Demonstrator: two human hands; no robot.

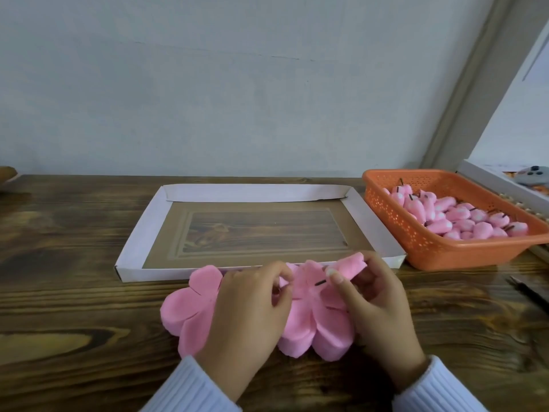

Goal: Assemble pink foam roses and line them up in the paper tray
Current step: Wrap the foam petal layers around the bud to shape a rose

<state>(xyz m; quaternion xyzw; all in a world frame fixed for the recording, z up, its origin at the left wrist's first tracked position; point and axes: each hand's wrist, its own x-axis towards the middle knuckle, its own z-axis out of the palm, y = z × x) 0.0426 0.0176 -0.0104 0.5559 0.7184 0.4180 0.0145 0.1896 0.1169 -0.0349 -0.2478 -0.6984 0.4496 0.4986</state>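
Two stacks of pink foam petal sheets lie on the wooden table near me, one on the left [185,310] and one in the middle [318,328]. My left hand [249,307] pinches the top petal sheet of the middle stack. My right hand [377,298] pinches a pink foam bud [352,264] whose short dark stem points at the sheet's centre. Just behind my hands lies the white paper tray [139,233], with nothing in it.
An orange plastic basket [395,227] at the right holds several pink foam buds with dark stems [475,217]. A white box stands behind it at the far right. A dark tool [531,292] lies near the table's right edge. A wall rises close behind the table.
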